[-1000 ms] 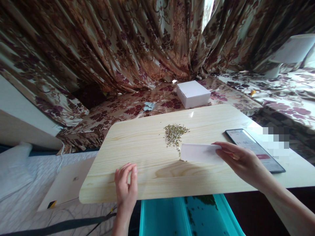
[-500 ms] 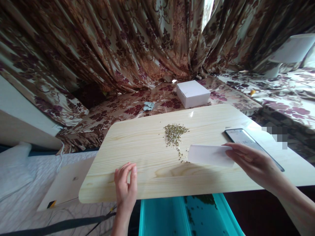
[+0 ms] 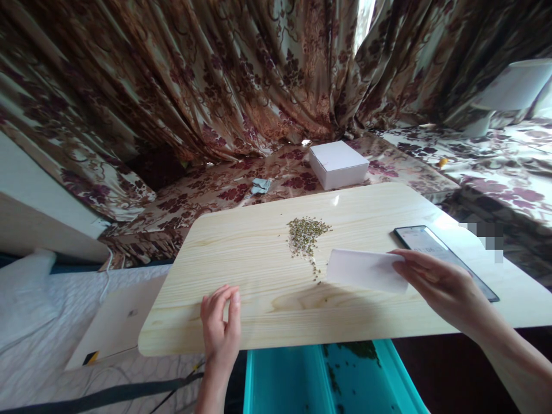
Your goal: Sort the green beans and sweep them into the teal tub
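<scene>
In my right hand (image 3: 431,276) is a white card (image 3: 366,269), pinched at its right end and held tilted just over the wooden tabletop (image 3: 254,253). The card's left edge is beside a thin trail of beans. That trail runs down from a scattered pile of small green beans (image 3: 305,233) mixed with white bits. My left hand (image 3: 221,316) rests at the table's front edge, fingers curled and thumb tip against the index finger, with nothing seen in it. Below the edge sits a turquoise divided bin (image 3: 284,379), with green beans in its right compartment.
A phone (image 3: 444,259) lies on the table behind my right hand. Beyond the far edge, a white box (image 3: 338,164) and a pale folded cloth (image 3: 261,186) are on a flowered cover. A lamp (image 3: 513,86) stands at the far right. Left of the table is a flat pale box (image 3: 116,316).
My right hand has drawn the card to the right, away from the bean trail, then shifted it slightly back left and up. My left hand has stayed in place.
</scene>
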A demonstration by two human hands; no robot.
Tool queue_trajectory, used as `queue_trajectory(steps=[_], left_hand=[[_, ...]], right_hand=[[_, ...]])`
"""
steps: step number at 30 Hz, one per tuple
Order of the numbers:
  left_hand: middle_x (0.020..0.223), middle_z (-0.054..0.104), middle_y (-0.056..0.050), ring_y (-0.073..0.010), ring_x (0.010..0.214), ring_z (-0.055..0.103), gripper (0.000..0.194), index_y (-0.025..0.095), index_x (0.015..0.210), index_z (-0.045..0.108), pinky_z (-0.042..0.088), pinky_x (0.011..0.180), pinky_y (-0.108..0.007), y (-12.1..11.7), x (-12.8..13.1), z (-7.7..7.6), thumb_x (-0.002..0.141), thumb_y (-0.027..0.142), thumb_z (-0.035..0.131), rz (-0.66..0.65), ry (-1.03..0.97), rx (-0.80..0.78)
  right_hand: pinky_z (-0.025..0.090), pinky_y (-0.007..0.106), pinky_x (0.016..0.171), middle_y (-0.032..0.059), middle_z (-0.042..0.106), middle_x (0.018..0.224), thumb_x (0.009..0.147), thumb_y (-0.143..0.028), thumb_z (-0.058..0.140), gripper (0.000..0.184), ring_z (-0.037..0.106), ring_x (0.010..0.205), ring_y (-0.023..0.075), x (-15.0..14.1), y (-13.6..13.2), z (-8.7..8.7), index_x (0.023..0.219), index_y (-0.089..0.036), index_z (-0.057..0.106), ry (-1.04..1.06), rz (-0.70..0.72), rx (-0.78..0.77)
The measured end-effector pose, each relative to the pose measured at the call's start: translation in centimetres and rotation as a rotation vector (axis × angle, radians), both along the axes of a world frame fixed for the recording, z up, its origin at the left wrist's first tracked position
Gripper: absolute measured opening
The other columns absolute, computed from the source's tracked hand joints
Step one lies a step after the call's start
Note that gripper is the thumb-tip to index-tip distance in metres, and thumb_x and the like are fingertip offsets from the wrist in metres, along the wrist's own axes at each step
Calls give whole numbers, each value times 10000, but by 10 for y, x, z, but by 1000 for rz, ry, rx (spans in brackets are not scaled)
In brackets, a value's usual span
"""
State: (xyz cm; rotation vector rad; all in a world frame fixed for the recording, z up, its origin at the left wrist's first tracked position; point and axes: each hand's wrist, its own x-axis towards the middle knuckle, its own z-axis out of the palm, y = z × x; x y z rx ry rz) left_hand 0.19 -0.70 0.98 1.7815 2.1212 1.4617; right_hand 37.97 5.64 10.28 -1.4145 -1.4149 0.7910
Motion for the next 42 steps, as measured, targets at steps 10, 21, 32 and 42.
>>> queue_trajectory(steps=[10, 21, 32, 42], left_hand=[[998, 737, -63, -255, 1054, 651, 310, 256, 933, 687, 444, 1050, -464, 0, -1, 1, 978, 484, 482, -7, -2, -3], [998, 734, -56, -247, 1055, 642, 274, 254, 942, 686, 440, 1039, -450, 0, 0, 0, 982, 444, 493, -22, -1, 14], [999, 738, -64, -248, 1053, 643, 267, 240, 949, 689, 399, 1061, -459, 1, -2, -1, 985, 422, 498, -32, 5, 26], [990, 741, -64, -255, 1060, 649, 280, 237, 946, 690, 353, 1104, -479, 0, -2, -2, 985, 436, 498, -27, -1, 26]], right_hand=[[656, 369, 781, 68, 822, 867, 700, -498, 786, 335, 791, 826, 288, -2, 1, -7, 911, -237, 802, -24, 1, 12], [638, 316, 803, 71, 827, 873, 662, -444, 799, 322, 790, 872, 282, 15, -6, -14, 913, -242, 808, -36, -99, -34], [659, 371, 763, 65, 824, 911, 718, -579, 786, 402, 789, 848, 284, -1, 1, -28, 957, -256, 792, 6, 1, 14], [659, 354, 762, 98, 822, 903, 761, -622, 736, 467, 789, 839, 274, -23, 16, -13, 948, -196, 780, -35, 120, 22]])
